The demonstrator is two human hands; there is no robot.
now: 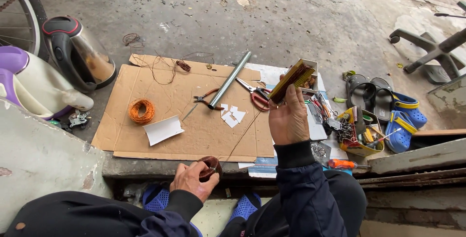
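Observation:
My right hand [288, 118] is raised over the cardboard sheet [194, 125] and grips a flat rectangular winding form wrapped in copper-coloured wire [292, 80], held tilted. My left hand [194, 179] rests low near my knee, closed around a dark reddish-brown round coil [211, 166]. A thin wire runs down from the raised form toward the low coil. On the cardboard lie an orange wire coil [141, 110], a folded white paper [163, 130], small white paper pieces [233, 115], a metal tube [229, 80], pliers [205, 98] and red-handled scissors [257, 95].
An electric kettle [77, 52] and a purple-and-white container [34, 84] stand at the left beside a bicycle wheel [19, 9]. At the right are a yellow tray of small tools [361, 137], an orange screwdriver [344, 164], black and blue sandals [383, 103], and a chair base [432, 48].

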